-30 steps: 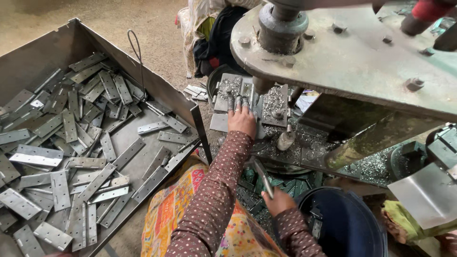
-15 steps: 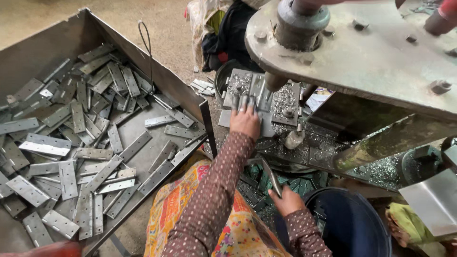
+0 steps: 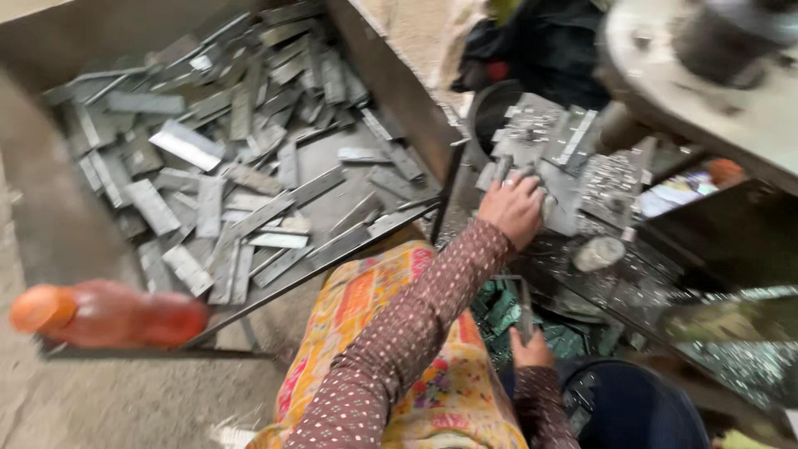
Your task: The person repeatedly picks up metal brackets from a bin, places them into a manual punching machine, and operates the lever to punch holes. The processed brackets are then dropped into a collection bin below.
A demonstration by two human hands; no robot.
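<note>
Left hand (image 3: pixel 515 209) gripping plate stack (image 3: pixel 553 170) beside bin edge (image 3: pixel 391 91); right hand (image 3: pixel 532 349) clamping strip (image 3: pixel 525 306).

We see few packages here. An orange plastic bottle (image 3: pixel 108 314) with a rounded orange cap lies on its side at the lower left, just outside the metal tray's near edge, blurred. By the machine on the right, a pale, whitish-blue sheet or packet (image 3: pixel 677 198) lies partly hidden; we cannot tell which. We find no signs or screens.
</note>
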